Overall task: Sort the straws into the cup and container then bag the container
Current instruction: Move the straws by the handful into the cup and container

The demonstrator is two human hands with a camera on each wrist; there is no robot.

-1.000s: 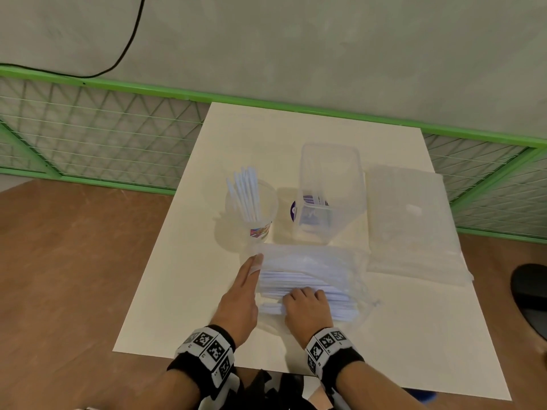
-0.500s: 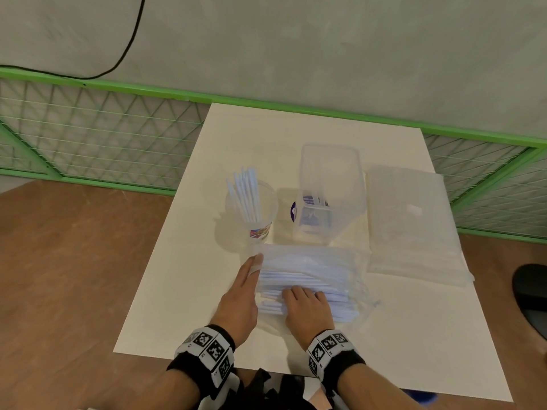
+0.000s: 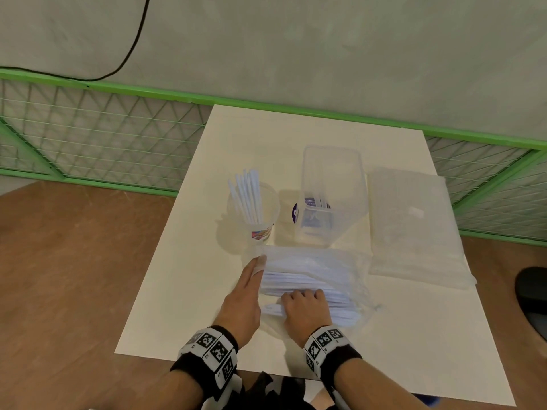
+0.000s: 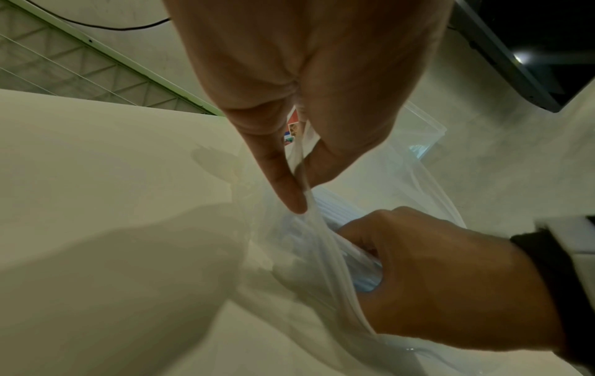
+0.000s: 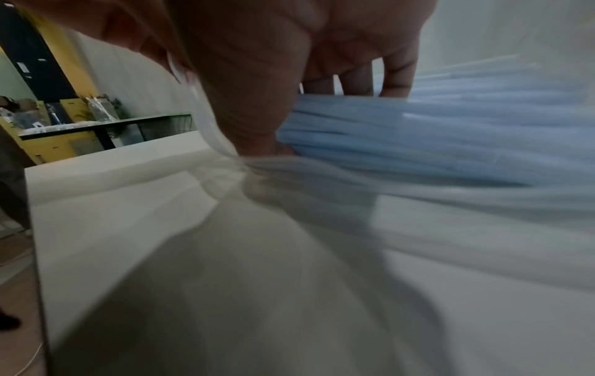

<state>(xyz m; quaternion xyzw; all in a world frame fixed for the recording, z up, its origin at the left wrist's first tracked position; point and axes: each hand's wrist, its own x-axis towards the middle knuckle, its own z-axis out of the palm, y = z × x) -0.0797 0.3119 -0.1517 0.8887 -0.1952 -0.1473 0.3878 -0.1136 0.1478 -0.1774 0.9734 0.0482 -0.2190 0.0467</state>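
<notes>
A clear plastic packet (image 3: 331, 261) full of white straws (image 3: 299, 281) lies on the table's near middle. My left hand (image 3: 242, 294) pinches the packet's open left edge (image 4: 301, 162) between thumb and fingers. My right hand (image 3: 305, 306) reaches into the packet's mouth, fingers curled round a bundle of straws (image 5: 418, 132). Behind the packet stands a clear cup (image 3: 254, 214) holding several white straws. To its right stands a tall clear container (image 3: 331, 196) with a few straws in it. A flat clear zip bag (image 3: 411, 220) lies at the right.
The cream table (image 3: 183, 276) ends close to my wrists and at the left. A green mesh fence (image 3: 103, 137) and a grey wall stand behind it. A dark object (image 3: 532, 300) sits on the brown floor at the right.
My right hand has curled tighter on the straws and drawn slightly toward me. The left hand holds the same place on the packet's edge.
</notes>
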